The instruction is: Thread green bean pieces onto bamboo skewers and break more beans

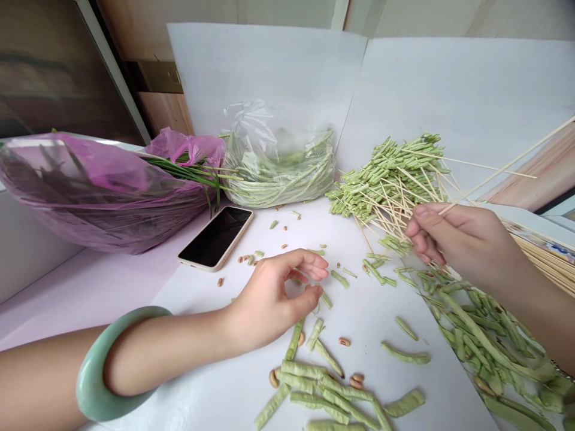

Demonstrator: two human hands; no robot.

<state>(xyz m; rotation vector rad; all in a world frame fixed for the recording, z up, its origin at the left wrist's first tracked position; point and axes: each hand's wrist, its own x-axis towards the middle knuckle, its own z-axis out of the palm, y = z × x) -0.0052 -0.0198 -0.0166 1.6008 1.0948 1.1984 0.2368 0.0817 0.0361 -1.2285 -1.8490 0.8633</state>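
Observation:
My right hand [462, 236] pinches a thin bamboo skewer [510, 164] between thumb and fingers; its shaft slants up to the right edge and looks bare. Over the white sheet [197, 335], my left hand [274, 293] is loosely curled, thumb apart from the fingers, with nothing visible in it. Cut green bean pieces [327, 383] lie below that hand, mixed with a few brown beans [344, 342]. Just beyond my right hand, a pile of bean pieces threaded on skewers [390, 170] leans near the white panel. More flat bean pods [480, 335] lie beneath my right forearm.
A phone [218, 236] rests left of centre. Behind it are a purple plastic bag [112, 191] with green stalks and a clear bag [278, 173] of long beans. Several loose skewers [543, 263] lie at the right edge. White panels [269, 72] stand along the back.

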